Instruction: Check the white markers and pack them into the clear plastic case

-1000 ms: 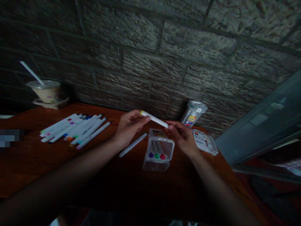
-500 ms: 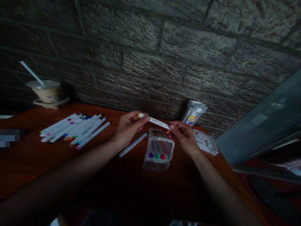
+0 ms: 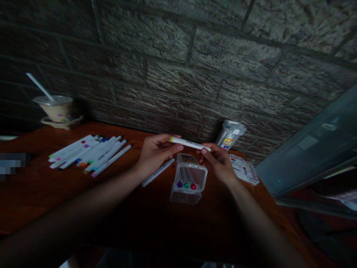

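Between my two hands a white marker point(image 3: 190, 143) with yellow ends is held roughly level above the table. My left hand point(image 3: 156, 152) pinches it near its left end, thumb below and fingers behind. The fingers of my right hand point(image 3: 217, 160) grip the other end. Just under them lies an open clear plastic case point(image 3: 186, 197) with a purple-, a green- and a red-ended marker point(image 3: 193, 186) inside. Another white marker point(image 3: 157, 172) rests on the table beside the case, partly covered by my left hand.
Several white markers point(image 3: 89, 152) lie in a pile at the left. Behind them stands a drink cup point(image 3: 57, 108) with a straw in a carrier. A clear marker box point(image 3: 231, 132) stands against the brick wall point(image 3: 167, 82), and a clear lid-like plastic piece point(image 3: 244, 169) lies at the right.
The marker in my hands has shifted slightly right and been turned about its length, with its right end now showing beyond my right fingers. Other things stay in place.
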Motion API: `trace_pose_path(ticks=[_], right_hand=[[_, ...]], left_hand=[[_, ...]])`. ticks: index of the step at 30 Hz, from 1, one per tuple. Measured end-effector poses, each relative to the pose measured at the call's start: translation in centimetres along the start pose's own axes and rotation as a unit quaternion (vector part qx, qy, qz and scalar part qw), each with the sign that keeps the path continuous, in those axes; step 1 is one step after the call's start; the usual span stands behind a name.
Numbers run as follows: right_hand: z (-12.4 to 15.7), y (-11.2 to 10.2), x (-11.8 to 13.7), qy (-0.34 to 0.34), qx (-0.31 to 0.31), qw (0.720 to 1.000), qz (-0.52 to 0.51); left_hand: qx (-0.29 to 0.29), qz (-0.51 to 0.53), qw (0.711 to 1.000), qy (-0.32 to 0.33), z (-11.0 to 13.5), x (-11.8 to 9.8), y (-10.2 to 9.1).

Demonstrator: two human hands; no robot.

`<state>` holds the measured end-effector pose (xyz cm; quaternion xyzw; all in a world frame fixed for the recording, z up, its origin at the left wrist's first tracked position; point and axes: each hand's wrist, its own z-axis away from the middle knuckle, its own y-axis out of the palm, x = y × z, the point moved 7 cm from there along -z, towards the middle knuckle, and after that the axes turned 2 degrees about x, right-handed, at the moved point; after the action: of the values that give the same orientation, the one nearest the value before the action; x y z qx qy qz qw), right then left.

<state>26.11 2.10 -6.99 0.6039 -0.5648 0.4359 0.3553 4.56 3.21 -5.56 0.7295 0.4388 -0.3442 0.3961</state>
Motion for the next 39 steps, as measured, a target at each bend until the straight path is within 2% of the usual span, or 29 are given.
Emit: trace_pose_path(ticks=[7,10,15,19,22,26,31,35,39], right_hand=[[0.2,0.2,0.2,-0.010,0.011,1.000,0.007],[0.3,-0.5,1.2,-0.037,-0.019,0.998,0.050],[0.8,-0.9,5.5,-0.152,-0.098,0.966,0.186],[0.7,0.6,10.0,-0.250,-0.139,0.916,0.281],[-0.4,2.4,12.2,-0.297,-0.103,0.886,0.340],[-2.9,4.4,13.1,-0.320,-0.024,0.877,0.357],[-4.7,6.3,12.6,-0.338,0.048,0.866,0.365],[-4.4,6.7,11.7,-0.339,0.080,0.856,0.382],[-4.1,6.9,10.7,-0.318,0.120,0.851,0.400]], left_hand=[[-0.006,-0.100,0.989,0.105,0.5,-3.2,1.5],[-0.001,-0.158,0.976,0.147,0.4,-4.7,2.5],[-0.004,-0.197,0.960,0.200,0.3,-7.8,4.2],[-0.066,-0.170,0.957,0.227,-0.2,-10.2,4.5],[-0.101,-0.134,0.955,0.243,-0.8,-11.7,4.1],[-0.067,-0.131,0.954,0.261,-1.7,-13.0,3.2],[-0.023,-0.204,0.929,0.307,-1.7,-13.2,2.3],[-0.034,-0.201,0.936,0.287,-2.0,-12.3,2.1],[-0.006,-0.220,0.931,0.291,-2.0,-11.9,2.5]])
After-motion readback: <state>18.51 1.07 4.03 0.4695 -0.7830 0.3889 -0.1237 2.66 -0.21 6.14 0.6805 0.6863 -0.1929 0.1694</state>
